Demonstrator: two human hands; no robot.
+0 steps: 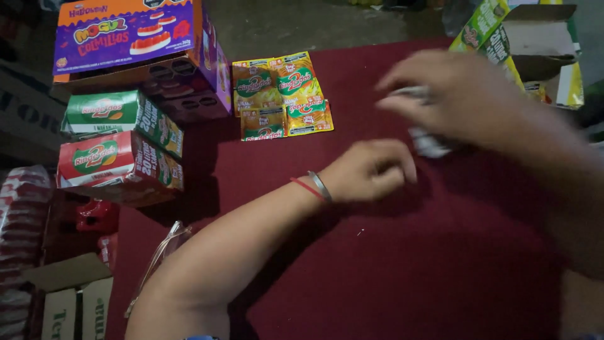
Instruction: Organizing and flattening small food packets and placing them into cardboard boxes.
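Observation:
My left hand [371, 171] rests on the dark red cloth [409, 264] with its fingers curled in and nothing visible inside; a red string and a metal bangle circle the wrist. Just to its upper right, my right hand [453, 94] hovers, blurred by motion, with its fingers closed on a small crumpled white and silver wrapper [426, 143]. Several yellow, green and orange sachets [282, 96] lie flat on the cloth, beyond my left hand.
At the left stand a purple and orange carton [126, 38], a green box [119, 116] and a red box [116, 162]. An open carton [535, 44] sits at the top right. A clear plastic piece [160, 252] lies by my left forearm.

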